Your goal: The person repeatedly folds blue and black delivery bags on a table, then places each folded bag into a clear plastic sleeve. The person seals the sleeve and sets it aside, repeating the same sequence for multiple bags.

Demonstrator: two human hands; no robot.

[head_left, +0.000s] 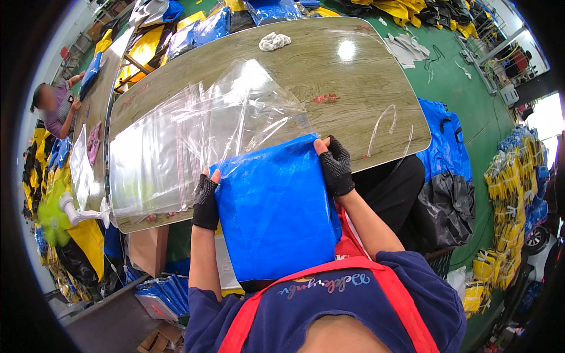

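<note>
A folded blue sheet of woven plastic (273, 212) hangs between my hands at the near edge of the table. My left hand (205, 203), in a black fingerless glove, is closed on its upper left corner, thumb up. The upper right corner is pinched in my right hand (336, 167), gloved the same way. Beyond the sheet's upper edge lies a transparent plastic bag (253, 112), its near end meeting the blue edge. Whether the sheet is inside the bag's mouth I cannot tell. More transparent bags (144, 170) lie in a flat stack at the left.
The wood-patterned table (365, 76) carries a crumpled white cloth (274, 41) and plastic strips (382, 129). A blue and black bag (444, 170) stands at the right. Yellow bundles (500, 206) are piled farther right. A small fan (59, 217) and a person (57, 109) are at the left.
</note>
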